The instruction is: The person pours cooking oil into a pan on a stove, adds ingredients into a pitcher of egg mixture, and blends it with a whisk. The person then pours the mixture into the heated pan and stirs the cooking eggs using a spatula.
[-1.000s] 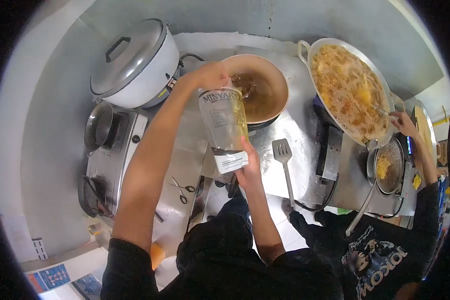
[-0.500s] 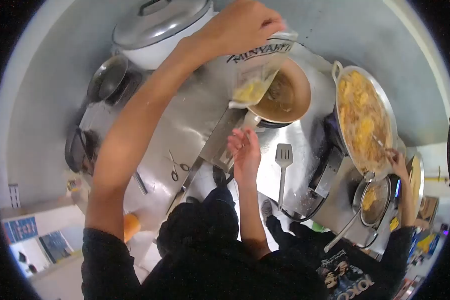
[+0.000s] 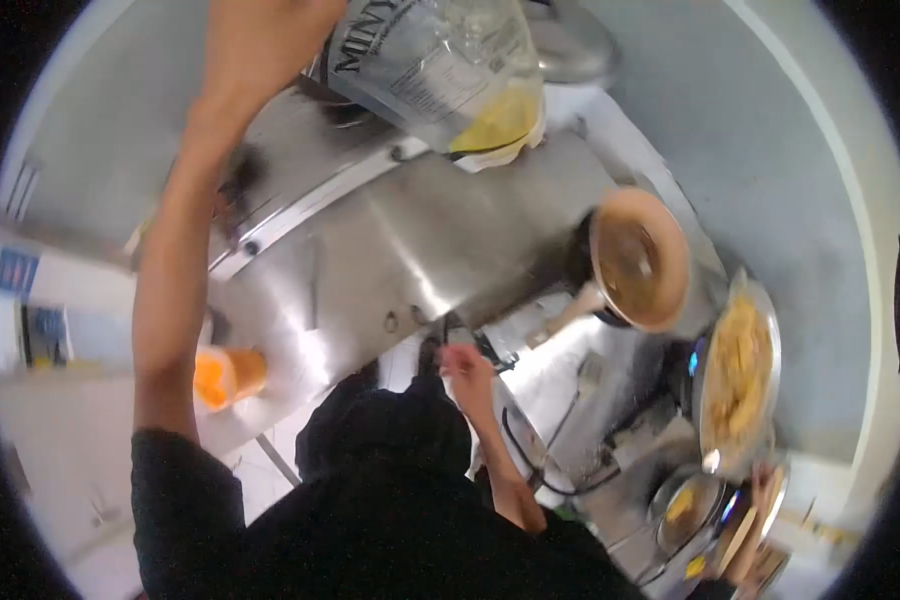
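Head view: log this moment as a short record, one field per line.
Left hand: holds the pouch by its printed end
Pouch contents: yellow liquid at the lower end
Right hand: nothing visible in it; blurred
Pan: brownish liquid inside, handle towards right hand
Wok: yellowish food inside
Co-worker's hand: near the wok
Spatula: on metal counter

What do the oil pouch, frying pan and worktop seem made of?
Oil pouch: probably glossy plastic film; creased, with yellow liquid showing through.
Frying pan: perhaps coated metal; its tan interior looks smooth.
Worktop: apparently polished stainless steel, grey with bright streaked glare.
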Available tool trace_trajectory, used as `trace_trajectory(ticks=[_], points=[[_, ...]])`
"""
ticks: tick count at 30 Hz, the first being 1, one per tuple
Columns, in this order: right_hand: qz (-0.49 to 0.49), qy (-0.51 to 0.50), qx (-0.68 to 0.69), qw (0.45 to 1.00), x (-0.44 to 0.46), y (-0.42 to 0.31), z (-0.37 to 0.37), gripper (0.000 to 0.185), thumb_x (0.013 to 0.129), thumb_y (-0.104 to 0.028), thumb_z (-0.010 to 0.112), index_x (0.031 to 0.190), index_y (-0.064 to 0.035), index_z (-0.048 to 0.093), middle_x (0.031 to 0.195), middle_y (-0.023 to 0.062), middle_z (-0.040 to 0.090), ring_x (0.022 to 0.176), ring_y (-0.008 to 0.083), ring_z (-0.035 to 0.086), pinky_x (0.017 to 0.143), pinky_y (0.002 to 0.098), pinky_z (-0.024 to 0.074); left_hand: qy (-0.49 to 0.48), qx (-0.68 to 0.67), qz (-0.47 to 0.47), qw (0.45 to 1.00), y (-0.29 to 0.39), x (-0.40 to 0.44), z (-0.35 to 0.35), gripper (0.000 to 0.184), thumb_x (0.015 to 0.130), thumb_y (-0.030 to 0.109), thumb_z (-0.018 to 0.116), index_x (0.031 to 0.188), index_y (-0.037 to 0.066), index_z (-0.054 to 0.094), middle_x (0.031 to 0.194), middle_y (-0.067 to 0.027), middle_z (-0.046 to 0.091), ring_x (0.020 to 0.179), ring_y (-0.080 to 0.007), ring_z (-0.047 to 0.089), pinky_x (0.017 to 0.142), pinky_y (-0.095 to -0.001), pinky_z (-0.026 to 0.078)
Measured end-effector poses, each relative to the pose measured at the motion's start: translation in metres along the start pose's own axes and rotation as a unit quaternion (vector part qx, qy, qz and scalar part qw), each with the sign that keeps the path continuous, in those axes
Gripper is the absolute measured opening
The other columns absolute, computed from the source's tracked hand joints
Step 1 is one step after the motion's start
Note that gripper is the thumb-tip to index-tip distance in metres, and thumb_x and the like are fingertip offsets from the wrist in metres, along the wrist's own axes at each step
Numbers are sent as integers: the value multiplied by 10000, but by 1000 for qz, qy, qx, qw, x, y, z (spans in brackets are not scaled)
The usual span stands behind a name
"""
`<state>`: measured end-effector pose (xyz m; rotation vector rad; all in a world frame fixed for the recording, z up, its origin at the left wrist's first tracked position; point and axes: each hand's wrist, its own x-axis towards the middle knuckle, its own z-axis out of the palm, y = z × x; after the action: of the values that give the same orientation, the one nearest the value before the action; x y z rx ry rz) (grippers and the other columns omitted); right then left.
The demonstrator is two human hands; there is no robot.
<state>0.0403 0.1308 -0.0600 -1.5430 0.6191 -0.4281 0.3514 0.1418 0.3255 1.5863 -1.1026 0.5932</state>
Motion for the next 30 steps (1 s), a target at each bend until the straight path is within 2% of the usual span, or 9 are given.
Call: trace_trajectory(ticks=[1, 5, 11, 13, 14, 16, 23, 25, 30], points=[[-46, 66, -149, 986, -10, 3, -8, 195, 954, -146, 500, 1089, -32, 581, 923, 68, 624, 766, 115, 586, 647, 276, 493, 9, 112, 22, 993, 6, -8, -29, 205, 927, 147, 571, 958, -10, 700, 766, -97, 701, 623, -141, 641, 573, -273, 534], [165, 415, 262, 855, -6, -3, -30, 618, 914, -548, 443, 1222, -13, 426, 1088, 157, 471, 959, 268, 490, 812, 431, 457, -79, 293, 103, 947, -57, -12, -169, 199, 896, 151, 586, 929, -9, 698, 740, -149, 685, 530, -214, 603, 585, -337, 520], [48, 275, 504, 817, 81, -2, -111, 445, 897, -473, 587, 1063, -73, 485, 845, 54, 529, 684, 147, 484, 627, 291, 460, -42, 439, 5, 897, -154, -33, -309, 198, 869, 160, 600, 896, -16, 687, 735, -191, 664, 566, -309, 626, 594, -399, 507], [21, 75, 456, 886, 102, 52, -159, 355, 921, -437, 569, 924, -100, 460, 664, -21, 440, 495, 78, 376, 413, 227, 373, -27, 447, 16, 894, -194, -41, -345, 197, 866, 166, 596, 871, -11, 684, 725, -195, 656, 578, -332, 620, 598, -412, 504], [16, 72, 452, 889, 102, 43, -145, 355, 921, -437, 569, 924, -100, 460, 664, -21, 440, 495, 78, 376, 413, 227, 373, -12, 460, 26, 887, -216, -45, -362, 199, 864, 171, 592, 847, -5, 681, 715, -199, 648, 590, -355, 613, 601, -425, 502], [20, 339, 311, 888, 107, 33, -110, 348, 942, -422, 542, 821, -118, 423, 589, -48, 331, 413, 57, 252, 315, 217, 243, 10, 484, 2, 875, -274, -57, -388, 208, 855, 195, 599, 831, 3, 678, 703, -202, 639, 598, -364, 609, 601, -433, 499], [-7, 225, 386, 895, 84, 47, -152, 340, 972, -418, 479, 805, -125, 520, 581, -56, 336, 402, 57, 239, 302, 210, 238, -17, 535, -188, 824, -425, -90, -427, 263, 788, 317, 667, 802, 55, 679, 771, -221, 652, 761, -402, 627, 674, -477, 493], [20, 61, 458, 887, 73, 36, -172, 316, 996, -389, 428, 883, -123, 555, 582, -57, 356, 394, 57, 258, 291, 221, 256, -3, 536, -203, 819, -450, -100, -424, 253, 838, 291, 596, 880, 58, 684, 811, -213, 661, 767, -373, 646, 695, -458, 511], [59, 231, 304, 922, 62, -15, -166, 352, 999, -385, 411, 900, -69, 531, 557, -45, 337, 378, 64, 257, 313, 229, 233, -64, 522, -293, 798, -499, -128, -401, 284, 892, 274, 492, 939, 77, 691, 919, -224, 660, 874, -395, 641, 781, -495, 520]])
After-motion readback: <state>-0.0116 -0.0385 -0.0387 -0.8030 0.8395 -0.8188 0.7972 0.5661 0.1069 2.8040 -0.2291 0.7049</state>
